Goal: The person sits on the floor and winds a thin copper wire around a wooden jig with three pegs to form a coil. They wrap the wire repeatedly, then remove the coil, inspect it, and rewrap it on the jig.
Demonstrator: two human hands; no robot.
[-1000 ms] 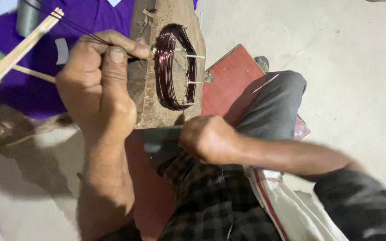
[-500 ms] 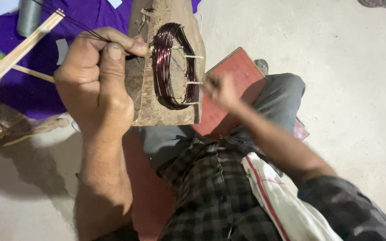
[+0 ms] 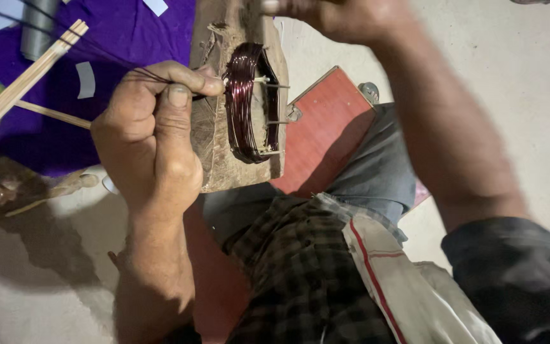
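Head view: at centre left the left hand (image 3: 154, 137) pinches thin dark wire (image 3: 65, 48) beside the reddish wire coil (image 3: 249, 102) on a wooden block (image 3: 224, 159). At the top edge the right hand (image 3: 332, 16) grips the block's upper end.

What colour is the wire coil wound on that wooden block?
The wire coil is dark reddish-brown and glossy, seen in the head view.

left hand (image 3: 154, 137): pinched grip, thumb up | right hand (image 3: 338, 16): raised, blurred
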